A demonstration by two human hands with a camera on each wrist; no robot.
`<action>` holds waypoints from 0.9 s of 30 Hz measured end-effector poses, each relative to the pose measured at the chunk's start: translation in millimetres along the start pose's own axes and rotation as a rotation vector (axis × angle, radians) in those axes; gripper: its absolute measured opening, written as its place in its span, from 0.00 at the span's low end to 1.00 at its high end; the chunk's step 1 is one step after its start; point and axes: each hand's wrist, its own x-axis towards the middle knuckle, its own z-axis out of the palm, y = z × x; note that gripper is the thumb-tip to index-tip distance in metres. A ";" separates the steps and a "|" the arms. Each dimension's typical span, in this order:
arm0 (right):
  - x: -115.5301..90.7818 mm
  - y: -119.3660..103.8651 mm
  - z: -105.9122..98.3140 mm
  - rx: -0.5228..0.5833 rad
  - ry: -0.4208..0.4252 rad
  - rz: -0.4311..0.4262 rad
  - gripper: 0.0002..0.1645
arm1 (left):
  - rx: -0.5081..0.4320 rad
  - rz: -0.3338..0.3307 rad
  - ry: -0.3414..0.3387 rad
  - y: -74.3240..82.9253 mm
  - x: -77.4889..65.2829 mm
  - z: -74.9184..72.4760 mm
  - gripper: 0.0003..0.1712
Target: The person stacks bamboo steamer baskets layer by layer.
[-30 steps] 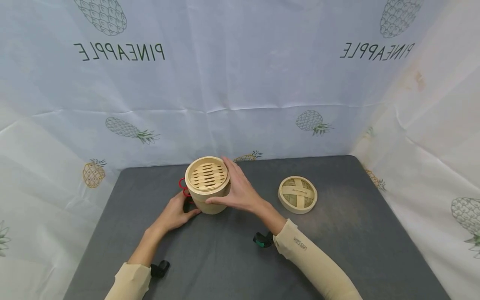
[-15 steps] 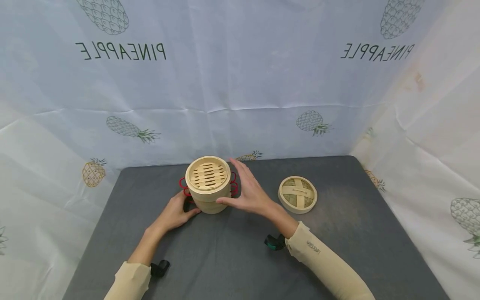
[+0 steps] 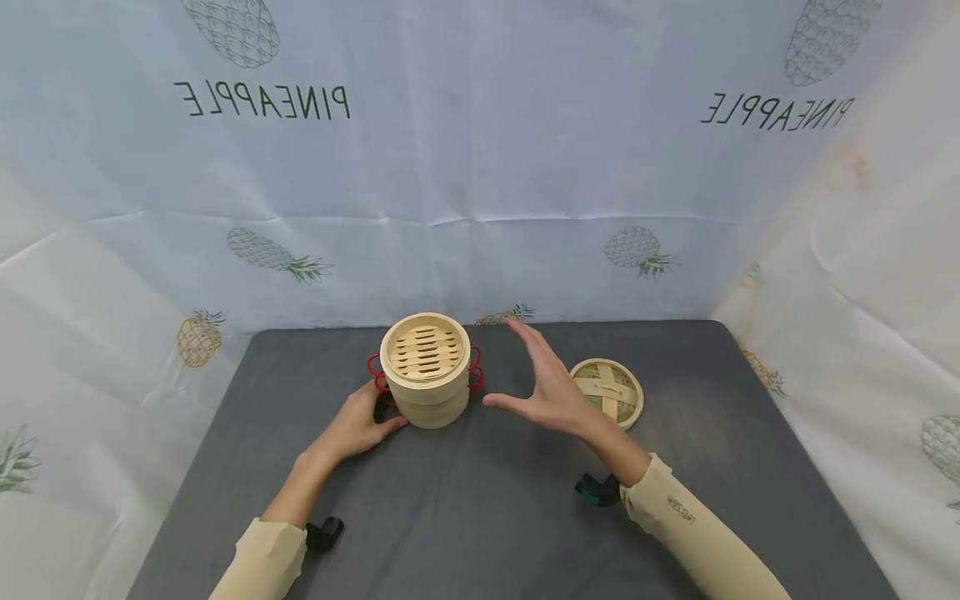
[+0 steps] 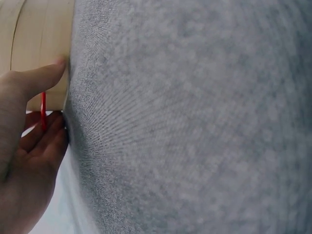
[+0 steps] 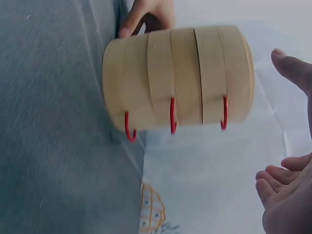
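Note:
A stack of bamboo steamer baskets (image 3: 430, 400) stands upright on the grey table, slatted top uncovered, red loop handles on both sides. My left hand (image 3: 358, 425) grips the lowest basket from the left. In the left wrist view the thumb (image 4: 46, 78) lies along the basket wall (image 4: 41, 34), and the fingers curl by a red handle (image 4: 43, 109). My right hand (image 3: 551, 387) is to the right of the stack, apart from it, thumb and fingers spread with nothing between them. The right wrist view shows three tiers (image 5: 185, 78). The bamboo lid (image 3: 611, 387) lies partly behind my right hand.
The grey table (image 3: 465, 517) has its far edge just behind the stack. A white pineapple-print curtain (image 3: 480, 150) hangs behind and at both sides. Dark wrist cameras (image 3: 597, 490) stick out from my sleeves.
My right hand has let go of the steamer stack and moved right, towards the lid, baring the stack's right-hand handles. The left hand keeps its grip. The head view has shifted slightly.

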 end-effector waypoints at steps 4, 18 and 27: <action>-7.2 10.3 -11.6 -0.007 0.008 0.018 0.70 | -0.013 0.032 0.028 -12.3 -0.3 4.8 0.40; -31.0 33.8 -41.5 -0.012 0.122 0.063 0.63 | -0.061 0.049 0.024 -12.7 1.9 7.2 0.37; -45.4 52.6 -48.4 -0.026 0.183 0.073 0.56 | -0.037 0.058 0.045 -24.7 1.1 12.4 0.38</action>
